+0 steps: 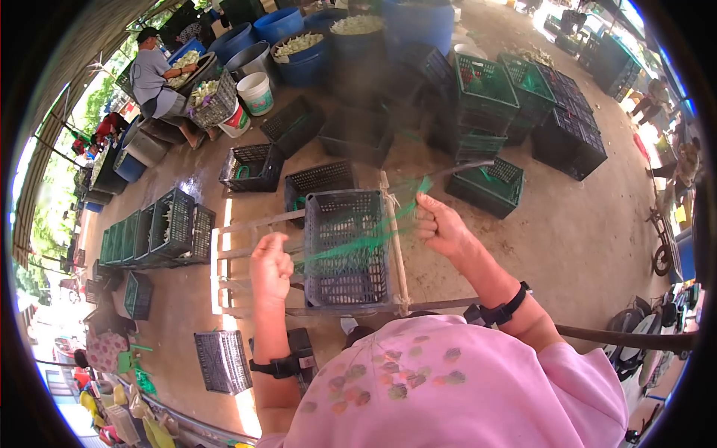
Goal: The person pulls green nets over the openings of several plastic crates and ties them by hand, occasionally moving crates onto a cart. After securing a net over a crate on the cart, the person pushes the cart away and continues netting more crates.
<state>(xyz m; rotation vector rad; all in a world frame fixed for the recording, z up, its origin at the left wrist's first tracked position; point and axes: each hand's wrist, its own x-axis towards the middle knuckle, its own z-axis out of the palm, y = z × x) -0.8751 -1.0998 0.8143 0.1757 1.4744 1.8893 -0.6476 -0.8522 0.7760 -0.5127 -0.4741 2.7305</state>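
Observation:
Green netting or strands (355,245) stretch between my two raised hands, above an empty dark plastic crate (347,287) on a wooden frame (401,261). My left hand (272,267) is closed on the left end of the green strands, beside the crate's left edge. Past the crate's right edge, my right hand (442,226) pinches the other end, with a green tip sticking up above the fingers. The strands look thin and partly see-through, blurred near the middle.
Dark crates (258,168) stand beyond the frame, and stacked green crates (485,93) at the upper right. Blue tubs (302,60) hold pale produce. A person (153,75) bends over a tub at the upper left. Another person (112,351) is at the lower left.

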